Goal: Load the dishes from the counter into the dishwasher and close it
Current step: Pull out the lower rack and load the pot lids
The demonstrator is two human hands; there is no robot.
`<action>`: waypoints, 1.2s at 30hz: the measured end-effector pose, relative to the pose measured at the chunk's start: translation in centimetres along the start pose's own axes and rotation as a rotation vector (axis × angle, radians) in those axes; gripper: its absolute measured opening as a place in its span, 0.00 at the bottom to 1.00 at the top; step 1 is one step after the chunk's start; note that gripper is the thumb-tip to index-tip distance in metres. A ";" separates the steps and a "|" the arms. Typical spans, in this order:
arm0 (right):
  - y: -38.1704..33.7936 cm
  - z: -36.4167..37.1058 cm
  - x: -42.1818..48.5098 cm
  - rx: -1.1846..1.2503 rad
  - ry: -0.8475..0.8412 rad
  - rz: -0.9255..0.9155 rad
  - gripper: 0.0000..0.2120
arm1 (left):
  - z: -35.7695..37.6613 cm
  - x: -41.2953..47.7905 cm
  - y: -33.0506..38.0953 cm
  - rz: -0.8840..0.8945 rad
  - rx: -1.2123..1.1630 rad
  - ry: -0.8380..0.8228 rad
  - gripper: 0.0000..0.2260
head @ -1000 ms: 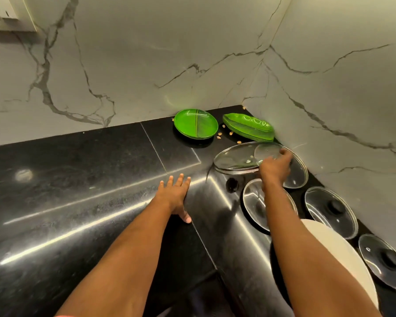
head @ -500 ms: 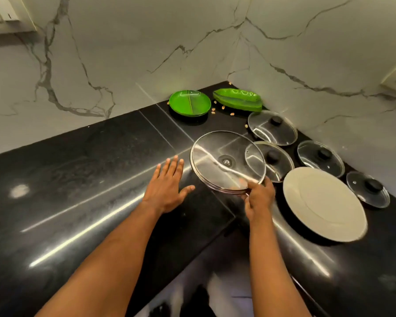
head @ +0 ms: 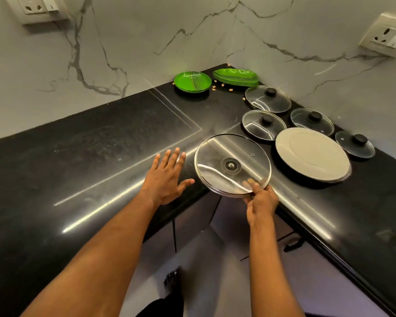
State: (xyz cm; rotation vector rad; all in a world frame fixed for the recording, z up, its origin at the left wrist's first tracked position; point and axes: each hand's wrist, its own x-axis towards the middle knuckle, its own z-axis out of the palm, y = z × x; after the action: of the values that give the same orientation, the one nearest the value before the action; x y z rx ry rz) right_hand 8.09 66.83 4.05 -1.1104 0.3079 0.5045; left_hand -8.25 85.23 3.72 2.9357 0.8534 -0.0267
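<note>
Large glass lid [head: 232, 165], shown held above the inner corner of the black desk [head: 78, 156], tilted with its underside toward the camera. It was pinched at the near rim by the right grip [head: 261, 200], whose fingers were seen through the glass. The left grip [head: 167, 177] was spread wide just beside the lid's left edge, holding nothing. The lid was judged stiff, breakable and slick; a second hold on the opposite rim was considered safer than one edge pinch.
</note>
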 end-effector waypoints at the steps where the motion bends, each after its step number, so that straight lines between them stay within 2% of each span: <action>1: -0.2 -1.4 -0.9 0.016 0.004 0.008 0.13 | 0.1 -1.3 0.9 -0.002 0.008 0.001 0.38; 5: -0.7 -7.4 -4.5 0.080 0.013 0.023 0.13 | 0.4 -6.1 4.9 0.027 0.040 0.002 0.41; 10: -0.9 -13.9 -9.9 -0.007 0.001 -0.026 0.10 | 0.1 -13.3 8.9 0.055 0.034 0.038 0.37; 23: 2.2 -25.1 -25.2 0.063 -0.033 -0.079 0.09 | -0.5 -28.1 11.6 0.183 0.088 -0.025 0.38; 27: 5.3 -29.4 -30.3 0.047 0.043 -0.078 0.11 | 2.8 -34.1 11.6 0.216 0.032 -0.088 0.37; 31: 7.9 -34.6 -34.5 -0.102 0.160 -0.076 0.10 | 6.4 -40.4 12.5 0.236 -0.006 -0.217 0.35; 36: 9.3 -42.3 -39.7 -0.252 0.293 -0.073 0.18 | 9.7 -46.5 16.2 0.297 -0.006 -0.330 0.34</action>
State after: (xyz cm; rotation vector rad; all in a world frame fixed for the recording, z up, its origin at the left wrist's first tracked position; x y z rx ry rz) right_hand -29.99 22.49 -1.92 -1.4390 0.4665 0.3201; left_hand -38.77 45.94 -2.87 2.8982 0.3688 -0.4713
